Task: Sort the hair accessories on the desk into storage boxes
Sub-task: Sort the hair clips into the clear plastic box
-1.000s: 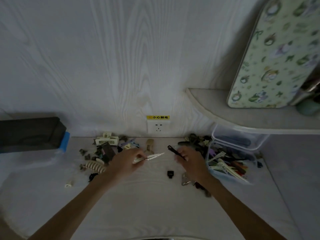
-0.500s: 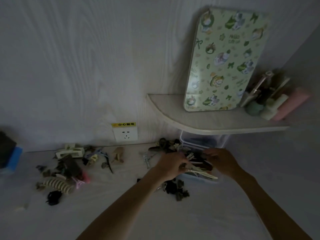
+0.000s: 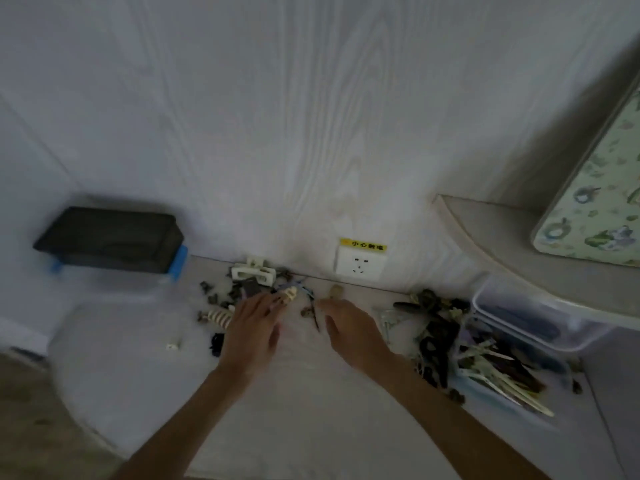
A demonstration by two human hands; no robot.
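Hair accessories lie scattered along the back of the pale desk. A left pile holds a white claw clip, a cream ribbed clip and small dark clips. My left hand reaches into this pile with straight fingers, its tips at a small cream clip. My right hand hovers flat beside a thin dark hairpin, holding nothing. A dark heap of clips lies right of it. A clear storage box at the right holds several long pale and dark clips.
A second clear box sits under a curved shelf at the right. A black box with blue clasps stands at the back left. A wall socket is behind the piles. A patterned green board leans on the shelf.
Both hands have left the clear box at the right and moved left to the scattered clips. The clips they carried are gone from them. The view has swung left.
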